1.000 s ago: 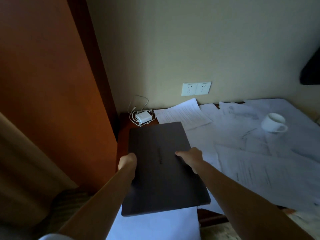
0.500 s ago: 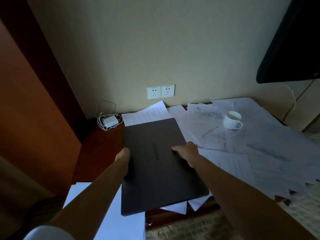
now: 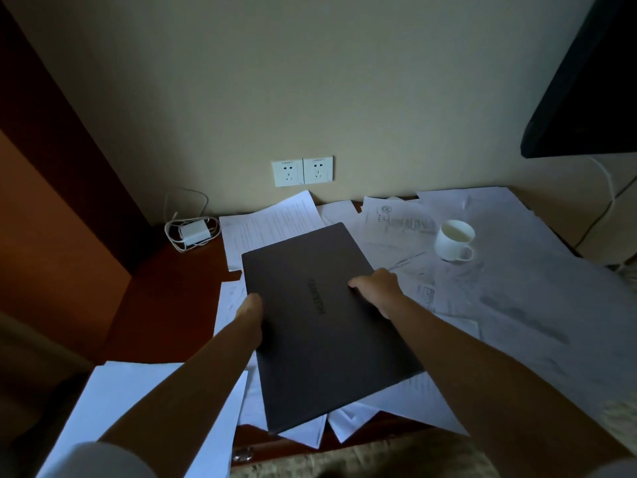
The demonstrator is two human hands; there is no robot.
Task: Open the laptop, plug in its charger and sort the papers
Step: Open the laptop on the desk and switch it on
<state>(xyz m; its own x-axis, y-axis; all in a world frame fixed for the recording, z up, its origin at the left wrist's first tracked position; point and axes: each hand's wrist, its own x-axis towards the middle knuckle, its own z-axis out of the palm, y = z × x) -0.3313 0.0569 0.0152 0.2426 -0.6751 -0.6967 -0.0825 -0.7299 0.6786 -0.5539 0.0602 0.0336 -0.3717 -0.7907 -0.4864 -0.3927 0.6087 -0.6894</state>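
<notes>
While the white charger brick with its coiled cable [image 3: 193,233] sits at the far left corner of the reddish-brown wooden desk [image 3: 165,305], your left hand [image 3: 251,310] and right hand [image 3: 377,286] clamp the side edges of the closed dark grey laptop [image 3: 324,322], which lies over scattered white printed papers [image 3: 517,298]; a white ceramic cup [image 3: 453,239] stands right.

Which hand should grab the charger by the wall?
Probably the left hand. The charger lies at the desk's back left corner, on that hand's side. The right hand would have to cross over the closed laptop.
</notes>
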